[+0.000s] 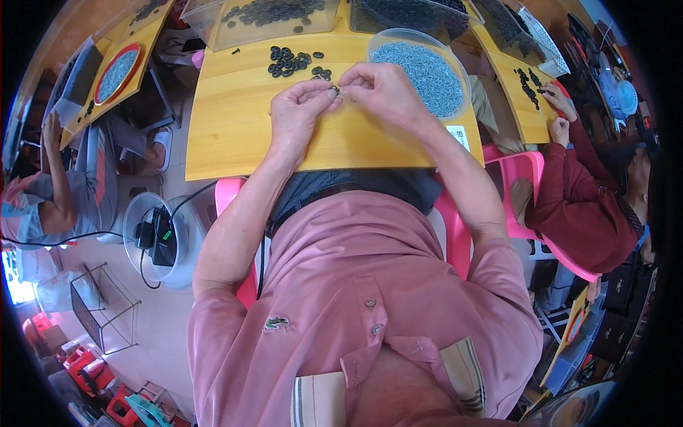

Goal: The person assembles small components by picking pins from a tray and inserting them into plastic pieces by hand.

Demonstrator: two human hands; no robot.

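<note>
My left hand (304, 110) is closed in a pinch just above the wooden table (235, 135). Between its thumb and fingertips shows a bit of a small black round piece (334, 90). My right hand (384, 89) meets it there, its thumb and fingers pressed together; what they hold is hidden. Just beyond my hands lies a loose group of black ring-like pieces (283, 65), with a few more (321, 74) nearer my fingers. To the right stands a round clear tub (466, 89) filled with small silvery-blue screws (420, 75).
Two clear bins, a left one (206, 25) and a right one (363, 25), hold black pieces at the table's far edge. Co-workers sit at tables on both sides. A white bucket (131, 220) with black adapters and cables stands on the floor at left.
</note>
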